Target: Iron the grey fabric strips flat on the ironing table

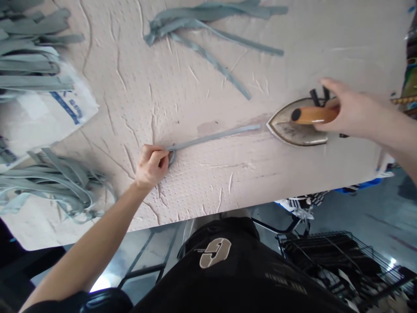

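My left hand (152,166) is closed in a pinch on one end of a narrow grey-green fabric strip (215,136). From there the strip runs nearly straight to the right along the table. Its far end lies just short of the tip of an iron (299,126). The iron has a pointed metal body and an orange handle, and it rests on the table cover with its tip toward the strip. My right hand (348,111) is wrapped around the back of that handle, with the thumb side up. Some of its fingers are hidden behind the handle.
Loose grey-green strips (208,30) lie at the top of the wrinkled table cover (228,182). A tangled heap of strips (65,182) is at left, below a printed white plastic bag (61,104) with more strips. A wire basket (342,256) stands below the table's right side.
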`<state>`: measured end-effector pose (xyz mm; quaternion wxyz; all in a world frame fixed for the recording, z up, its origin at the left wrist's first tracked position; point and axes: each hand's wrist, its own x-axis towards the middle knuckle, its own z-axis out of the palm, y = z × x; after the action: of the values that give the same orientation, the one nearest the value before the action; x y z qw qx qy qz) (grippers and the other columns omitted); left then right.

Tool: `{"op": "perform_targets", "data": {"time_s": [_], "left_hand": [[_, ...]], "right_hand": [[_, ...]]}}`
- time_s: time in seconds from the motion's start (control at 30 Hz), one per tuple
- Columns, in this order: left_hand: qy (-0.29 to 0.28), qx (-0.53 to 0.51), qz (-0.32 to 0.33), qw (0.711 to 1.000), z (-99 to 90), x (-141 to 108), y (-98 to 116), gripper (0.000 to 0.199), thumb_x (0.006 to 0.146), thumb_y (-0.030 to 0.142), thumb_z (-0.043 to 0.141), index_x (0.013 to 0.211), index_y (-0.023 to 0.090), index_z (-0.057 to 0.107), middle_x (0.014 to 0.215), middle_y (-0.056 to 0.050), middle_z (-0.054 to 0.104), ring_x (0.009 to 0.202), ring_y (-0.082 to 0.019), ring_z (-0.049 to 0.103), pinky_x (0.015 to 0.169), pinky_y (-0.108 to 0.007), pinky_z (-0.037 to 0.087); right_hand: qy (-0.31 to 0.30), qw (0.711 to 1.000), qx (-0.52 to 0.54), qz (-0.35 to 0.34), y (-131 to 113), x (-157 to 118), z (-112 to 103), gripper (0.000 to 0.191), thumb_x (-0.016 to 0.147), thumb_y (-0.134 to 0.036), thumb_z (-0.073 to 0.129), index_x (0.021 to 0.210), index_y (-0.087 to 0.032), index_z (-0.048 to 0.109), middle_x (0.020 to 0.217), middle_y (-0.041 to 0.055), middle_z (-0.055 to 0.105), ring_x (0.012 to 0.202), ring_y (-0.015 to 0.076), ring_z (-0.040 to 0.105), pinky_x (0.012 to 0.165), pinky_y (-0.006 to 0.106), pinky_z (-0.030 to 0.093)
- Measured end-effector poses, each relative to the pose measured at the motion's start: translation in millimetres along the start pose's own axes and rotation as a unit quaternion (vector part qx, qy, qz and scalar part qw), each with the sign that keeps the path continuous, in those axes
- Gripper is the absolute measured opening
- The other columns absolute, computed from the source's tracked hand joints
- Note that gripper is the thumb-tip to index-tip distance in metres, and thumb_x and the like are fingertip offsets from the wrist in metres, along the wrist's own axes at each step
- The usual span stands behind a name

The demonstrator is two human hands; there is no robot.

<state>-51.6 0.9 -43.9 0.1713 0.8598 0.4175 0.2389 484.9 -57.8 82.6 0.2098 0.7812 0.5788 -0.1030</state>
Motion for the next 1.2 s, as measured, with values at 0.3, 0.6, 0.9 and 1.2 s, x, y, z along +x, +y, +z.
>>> {"op": "perform_targets", "data": {"time_s": [0.3, 0.6, 0.9, 1.2], "left_hand": [[-0.02, -0.023, -0.062, 0.998, -1.8, 3.1, 5.5, 0.008, 0.082, 0.022, 0.069, 0.089, 0.023, 0.066, 0.095, -0.004, 0.064, 0.092, -0.017, 0.065, 0.084, -0.034, 0.057], [-0.061, -0.06, -0.146, 0.986, -24.5, 37.6, 35.4, 0.011, 0.093, 0.024, 0.056, 0.099, 0.022, 0.064, 0.094, -0.005, 0.064, 0.081, -0.017, 0.065, 0.081, -0.033, 0.056], [-0.21, -0.047, -0.111, 0.97, -30.4, 61.6, 25.5, 0.012, 0.085, 0.034, 0.067, 0.088, 0.022, 0.064, 0.092, -0.005, 0.066, 0.076, -0.019, 0.065, 0.073, -0.035, 0.056], [-0.198, -0.229, -0.093, 0.949, -75.6, 111.8, 98.2, 0.01, 0.089, 0.031, 0.063, 0.088, 0.023, 0.057, 0.074, 0.004, 0.063, 0.067, -0.013, 0.066, 0.063, -0.031, 0.056]], "right_hand": [[0.041, 0.996, 0.035, 0.066, 16.8, 5.4, -11.3, 0.061, 0.078, -0.039, 0.081, 0.134, -0.017, 0.069, 0.102, 0.0135, 0.076, 0.098, 0.0225, 0.067, 0.071, 0.032, 0.038], [0.111, 0.993, 0.026, 0.036, 5.8, 1.8, -18.7, 0.057, 0.082, -0.047, 0.078, 0.132, -0.023, 0.066, 0.12, 0.0173, 0.069, 0.107, 0.0317, 0.06, 0.073, 0.04, 0.041], [0.035, 0.871, 0.294, -0.393, -184.2, -87.9, 23.8, 0.022, 0.094, -0.026, 0.052, 0.084, -0.024, 0.072, 0.086, 0.004, 0.075, 0.083, 0.0204, 0.068, 0.079, 0.036, 0.054], [-0.084, 0.592, 0.76, -0.254, -282.5, -71.8, 7.0, 0.036, 0.095, -0.053, 0.058, 0.107, -0.02, 0.066, 0.094, 0.0042, 0.073, 0.087, 0.0163, 0.067, 0.083, 0.033, 0.054]]}}
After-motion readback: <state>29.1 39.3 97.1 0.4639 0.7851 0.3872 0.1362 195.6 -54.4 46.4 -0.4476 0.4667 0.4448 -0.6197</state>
